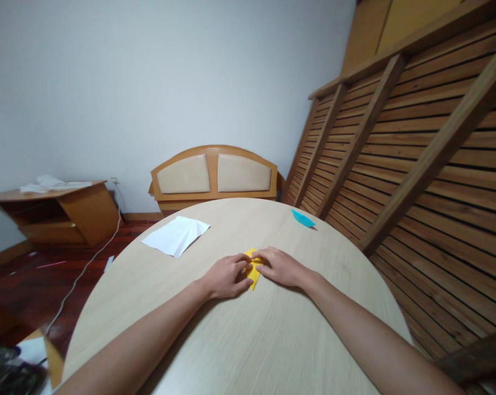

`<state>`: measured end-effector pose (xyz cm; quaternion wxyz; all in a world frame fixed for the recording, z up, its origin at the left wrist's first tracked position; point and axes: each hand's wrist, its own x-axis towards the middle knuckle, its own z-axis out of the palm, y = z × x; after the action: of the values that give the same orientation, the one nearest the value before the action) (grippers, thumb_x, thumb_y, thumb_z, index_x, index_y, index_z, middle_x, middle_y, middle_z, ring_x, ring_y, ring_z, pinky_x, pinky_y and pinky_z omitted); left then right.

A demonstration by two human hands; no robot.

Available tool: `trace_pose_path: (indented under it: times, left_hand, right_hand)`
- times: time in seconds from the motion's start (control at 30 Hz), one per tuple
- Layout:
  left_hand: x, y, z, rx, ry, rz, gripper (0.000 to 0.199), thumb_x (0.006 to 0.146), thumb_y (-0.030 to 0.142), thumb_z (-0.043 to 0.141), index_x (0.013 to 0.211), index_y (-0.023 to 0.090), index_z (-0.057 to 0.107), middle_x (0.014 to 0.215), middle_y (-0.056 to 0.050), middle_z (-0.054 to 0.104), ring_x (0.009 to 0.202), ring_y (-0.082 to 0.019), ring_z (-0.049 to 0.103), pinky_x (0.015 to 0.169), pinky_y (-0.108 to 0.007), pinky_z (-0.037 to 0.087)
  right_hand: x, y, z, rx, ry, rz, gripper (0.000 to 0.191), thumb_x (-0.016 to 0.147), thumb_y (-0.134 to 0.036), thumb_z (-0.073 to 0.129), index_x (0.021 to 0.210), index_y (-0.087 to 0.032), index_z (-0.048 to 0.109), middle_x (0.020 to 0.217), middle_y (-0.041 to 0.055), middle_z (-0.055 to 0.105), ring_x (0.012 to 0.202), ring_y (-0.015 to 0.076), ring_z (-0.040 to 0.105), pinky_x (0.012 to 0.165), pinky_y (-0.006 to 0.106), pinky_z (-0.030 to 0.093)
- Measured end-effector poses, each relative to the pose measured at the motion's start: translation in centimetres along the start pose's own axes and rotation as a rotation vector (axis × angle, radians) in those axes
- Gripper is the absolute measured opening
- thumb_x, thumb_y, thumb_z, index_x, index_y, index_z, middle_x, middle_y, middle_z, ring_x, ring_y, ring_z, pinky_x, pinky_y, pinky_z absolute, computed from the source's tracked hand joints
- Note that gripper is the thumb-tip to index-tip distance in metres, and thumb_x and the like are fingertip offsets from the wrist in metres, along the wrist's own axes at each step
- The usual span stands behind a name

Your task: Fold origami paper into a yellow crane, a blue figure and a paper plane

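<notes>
A small piece of folded yellow paper (253, 276) lies on the round table (248, 340), between my hands. My left hand (229, 276) has its curled fingers and thumb on the paper's left side. From the right, my right hand (281, 267) holds the paper's upper right part, fingertips bent down onto it. Parts of the paper are hidden under the fingers.
A blue folded paper boat (303, 218) sits near the table's far right edge. A creased white sheet (176, 236) lies at the far left. Slatted wooden panels (416, 181) lean along the right. Behind the table stands a headboard (213, 175); a low cabinet (87, 216) is at left.
</notes>
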<state>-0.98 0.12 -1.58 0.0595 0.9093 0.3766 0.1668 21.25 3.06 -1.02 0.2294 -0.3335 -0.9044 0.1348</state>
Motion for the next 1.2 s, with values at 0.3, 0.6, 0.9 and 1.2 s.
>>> trace_pose_path:
  times: [0.3, 0.6, 0.9, 1.2]
  left_hand:
    - [-0.1, 0.2, -0.2, -0.040, -0.007, -0.023, 0.036, 0.086, 0.042, 0.057, 0.115, 0.021, 0.062, 0.128, -0.009, 0.059, 0.113, -0.023, 0.060, 0.100, -0.035, 0.050]
    - [0.0, -0.3, 0.3, -0.066, 0.020, 0.006, 0.029, 0.093, 0.030, 0.046, 0.113, 0.020, 0.064, 0.128, -0.009, 0.060, 0.118, -0.020, 0.057, 0.105, -0.034, 0.048]
    - [-0.1, -0.5, 0.8, -0.123, 0.065, -0.010, 0.044, 0.091, 0.030, 0.051, 0.134, 0.021, 0.049, 0.143, -0.011, 0.051, 0.131, -0.023, 0.048, 0.114, -0.042, 0.040]
    - [0.4, -0.1, 1.1, -0.121, 0.082, -0.213, 0.048, 0.096, 0.045, 0.040, 0.137, 0.021, 0.044, 0.128, -0.010, 0.062, 0.117, -0.022, 0.059, 0.101, -0.037, 0.048]
  right_hand:
    - [-0.3, -0.6, -0.5, -0.015, -0.048, -0.003, 0.043, 0.083, -0.035, 0.067, 0.123, -0.019, 0.062, 0.119, 0.0079, 0.066, 0.111, 0.0242, 0.056, 0.099, 0.037, 0.042]
    - [-0.6, -1.3, -0.5, -0.038, -0.085, 0.013, 0.067, 0.078, -0.049, 0.071, 0.136, -0.022, 0.053, 0.130, 0.0099, 0.059, 0.118, 0.0274, 0.050, 0.105, 0.042, 0.036]
    - [-0.3, -0.5, -0.3, 0.043, 0.012, 0.063, 0.048, 0.087, -0.042, 0.063, 0.128, -0.018, 0.059, 0.124, 0.0111, 0.063, 0.114, 0.0246, 0.056, 0.101, 0.039, 0.041]
    - [0.0, -0.2, -0.2, 0.077, 0.042, 0.124, 0.028, 0.085, -0.029, 0.061, 0.109, -0.018, 0.068, 0.103, 0.0076, 0.069, 0.090, 0.0194, 0.062, 0.081, 0.030, 0.046]
